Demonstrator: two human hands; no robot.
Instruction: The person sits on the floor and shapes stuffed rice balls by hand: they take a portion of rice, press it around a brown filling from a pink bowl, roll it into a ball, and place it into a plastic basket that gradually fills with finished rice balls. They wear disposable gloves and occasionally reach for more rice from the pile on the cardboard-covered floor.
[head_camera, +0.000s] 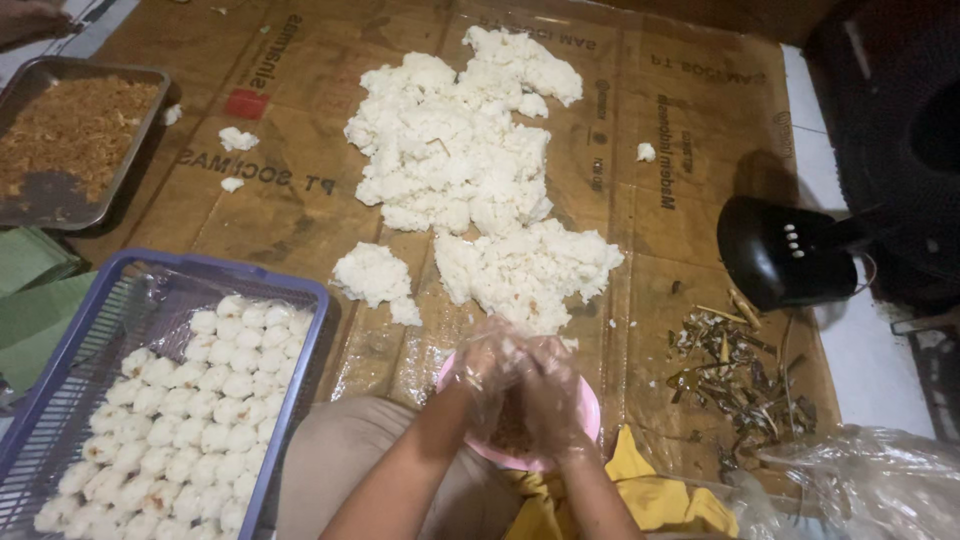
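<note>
Both hands wear thin clear plastic gloves and are cupped together over a pink plate (590, 415). The left hand (487, 372) and the right hand (552, 392) press against each other, grip closed around something small between the palms; what it is cannot be told, though brownish filling shows on the plate beneath. The big heap of white sticky rice (470, 170) lies straight ahead of the hands, a smaller clump (375, 278) nearer the left. Left of the knee, a purple basket (300, 300) holds rows of rice balls (190, 410). All rests on flattened cardboard (300, 200) on the floor, with a metal tray of brown shredded filling (70, 130) far left and a black fan base (785, 250) right.
</note>
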